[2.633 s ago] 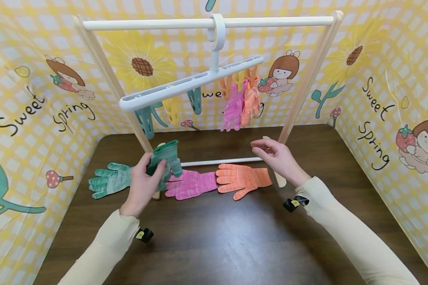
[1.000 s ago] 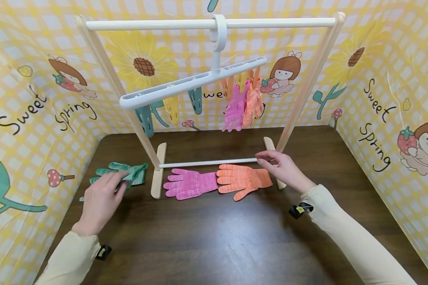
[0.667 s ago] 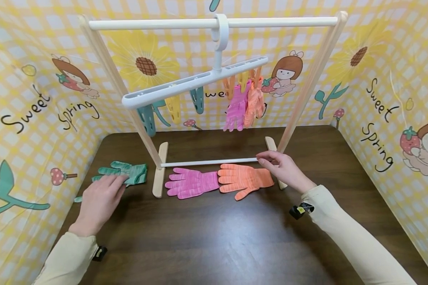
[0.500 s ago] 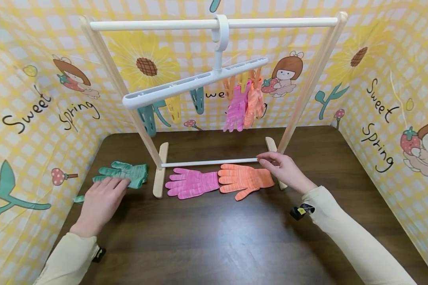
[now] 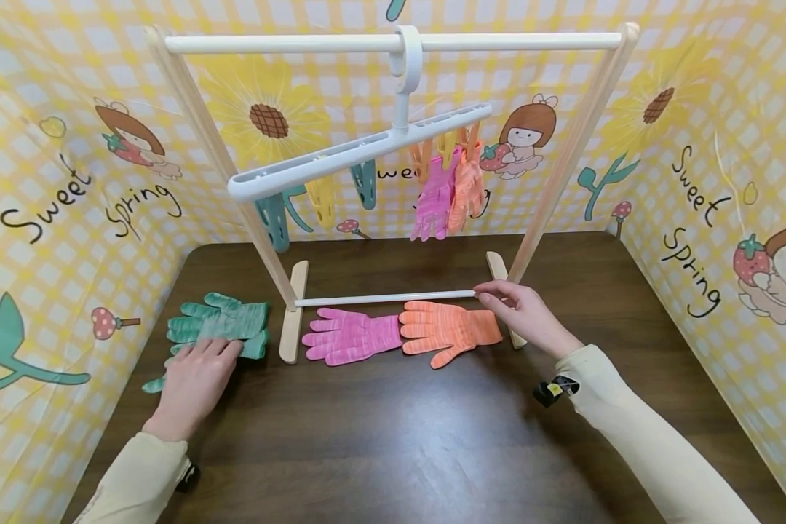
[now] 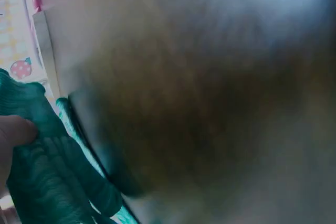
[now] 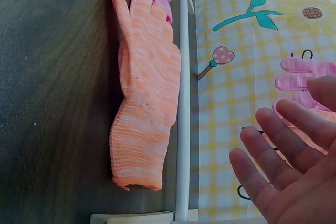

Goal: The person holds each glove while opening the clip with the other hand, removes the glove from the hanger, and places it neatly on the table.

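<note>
My left hand is over a green glove, its fingers curled on the fabric near the cuff; much of that glove is hidden under the hand. A second green glove lies flat just behind it on the table. In the left wrist view, the thumb presses against the bunched green knit. Fingers relaxed and holding nothing, my right hand hovers by the right end of the rack's lower bar. Nearest to it is an orange glove, lying flat beside a pink glove.
A wooden rack stands over the dark table. From its top bar hangs a tilted grey hanger with several clothespins. A second pink glove and a second orange glove hang clipped at its right. Patterned cloth walls surround the table.
My left hand has carried a green glove left to the other one on the table, then shifted slightly toward me, so both cuffs show. My right hand has lowered slightly and then stayed there.
</note>
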Available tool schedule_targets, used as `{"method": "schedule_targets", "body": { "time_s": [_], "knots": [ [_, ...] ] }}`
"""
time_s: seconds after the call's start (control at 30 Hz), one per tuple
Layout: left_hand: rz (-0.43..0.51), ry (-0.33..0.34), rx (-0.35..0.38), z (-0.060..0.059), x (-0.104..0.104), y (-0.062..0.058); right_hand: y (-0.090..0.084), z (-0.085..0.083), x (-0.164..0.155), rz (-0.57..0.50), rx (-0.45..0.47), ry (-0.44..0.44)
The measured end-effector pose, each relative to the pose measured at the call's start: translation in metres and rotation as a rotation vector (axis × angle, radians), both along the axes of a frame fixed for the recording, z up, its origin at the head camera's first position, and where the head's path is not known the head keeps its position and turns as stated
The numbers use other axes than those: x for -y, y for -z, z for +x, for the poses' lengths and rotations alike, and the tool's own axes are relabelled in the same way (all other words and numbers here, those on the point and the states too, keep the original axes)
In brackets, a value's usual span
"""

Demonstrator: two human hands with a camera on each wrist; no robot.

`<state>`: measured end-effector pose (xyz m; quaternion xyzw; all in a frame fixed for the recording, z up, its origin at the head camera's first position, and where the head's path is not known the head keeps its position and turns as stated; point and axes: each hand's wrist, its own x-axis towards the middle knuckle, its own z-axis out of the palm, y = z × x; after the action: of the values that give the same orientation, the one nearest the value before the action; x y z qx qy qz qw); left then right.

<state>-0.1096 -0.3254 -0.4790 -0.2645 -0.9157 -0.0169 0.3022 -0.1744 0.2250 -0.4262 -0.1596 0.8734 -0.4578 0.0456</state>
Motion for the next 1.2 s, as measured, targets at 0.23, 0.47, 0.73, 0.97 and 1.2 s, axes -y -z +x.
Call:
{"method": "schedule_targets", "body": {
  "time_s": [0.23, 0.47, 0.73, 0.97, 1.2],
  "knots": [
    [0.005, -0.072, 0.109, 0.007, 0.001, 0.004, 0.000, 0.001, 0.000, -0.002, 0.006, -0.001],
    [-0.001, -0.157, 0.267, 0.015, 0.001, 0.002, 0.002, 0.000, 0.000, 0.003, -0.007, -0.005],
    [0.040, -0.223, 0.362, 0.018, -0.003, 0.000, 0.003, -0.001, 0.001, 0.001, -0.004, -0.003],
    [0.082, -0.253, 0.412, 0.018, -0.006, 0.000, 0.003, 0.000, -0.001, -0.002, 0.017, 0.001],
    [0.084, -0.242, 0.441, 0.019, -0.004, 0.000, 0.005, 0.000, -0.001, -0.003, 0.018, 0.000]
  ]
}}
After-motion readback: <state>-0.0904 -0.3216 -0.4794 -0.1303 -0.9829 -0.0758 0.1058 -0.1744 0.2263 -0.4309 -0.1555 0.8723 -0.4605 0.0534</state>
